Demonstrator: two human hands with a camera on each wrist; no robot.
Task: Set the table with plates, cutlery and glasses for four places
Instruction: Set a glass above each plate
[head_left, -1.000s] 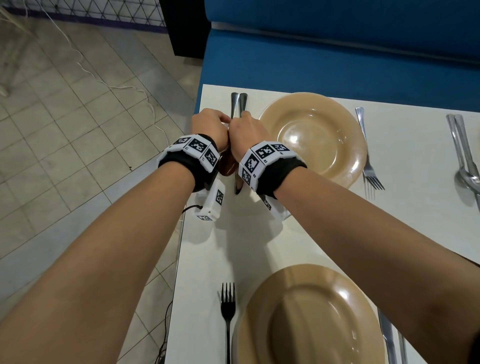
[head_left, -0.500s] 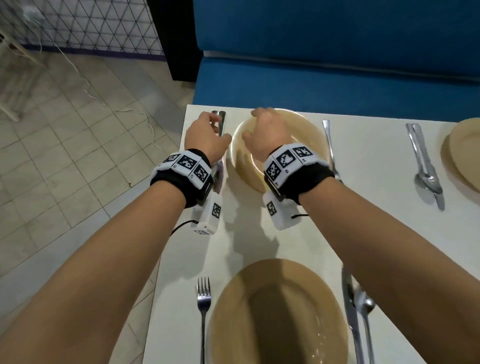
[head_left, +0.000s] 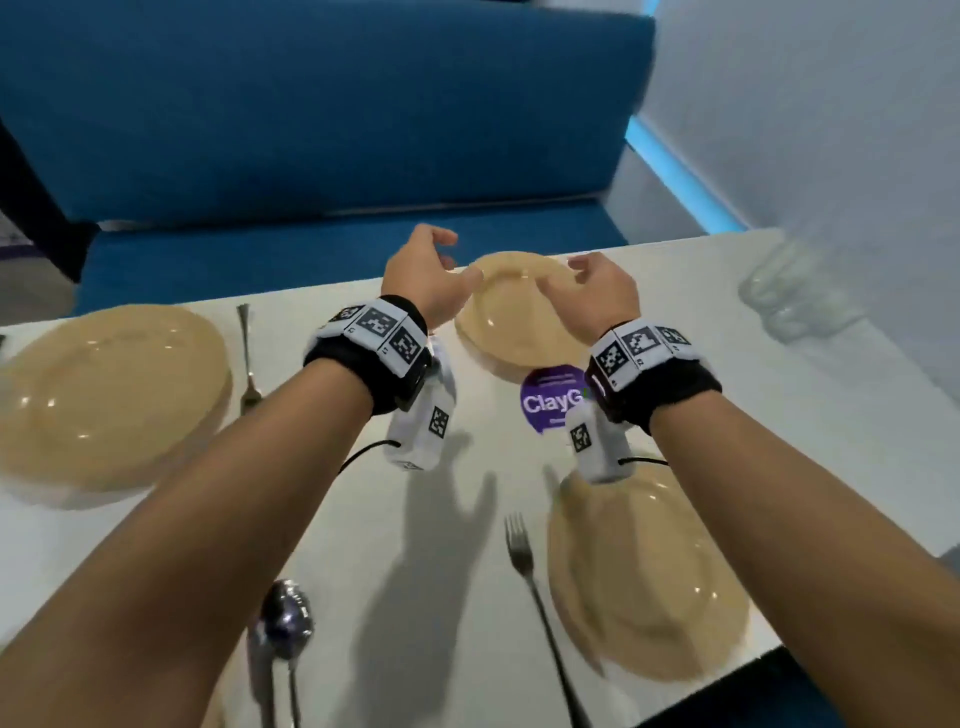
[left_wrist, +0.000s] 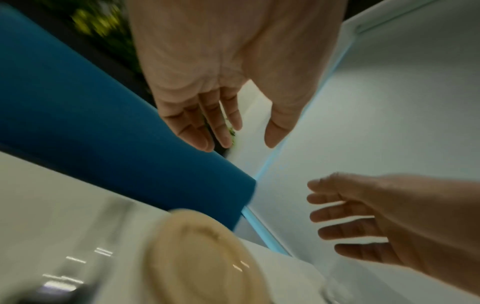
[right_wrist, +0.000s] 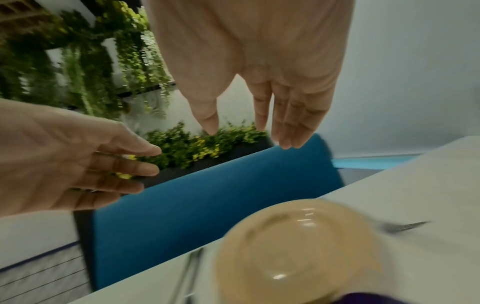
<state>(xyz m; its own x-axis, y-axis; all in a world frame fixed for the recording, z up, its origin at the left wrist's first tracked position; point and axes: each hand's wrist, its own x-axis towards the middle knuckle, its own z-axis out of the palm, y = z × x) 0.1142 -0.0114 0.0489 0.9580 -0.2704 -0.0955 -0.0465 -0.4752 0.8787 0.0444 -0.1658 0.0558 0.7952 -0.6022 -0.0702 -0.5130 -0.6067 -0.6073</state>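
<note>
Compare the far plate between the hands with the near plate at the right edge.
The far plate has both hands, left hand and right hand, open above it; the near plate has none. The near plate has a fork on its left; the far plate shows none there. Both are tan, round and glossy.

Black wristbands (head_left: 379, 371) — white tag blocks, cabled white pods (head_left: 423, 431).
</note>
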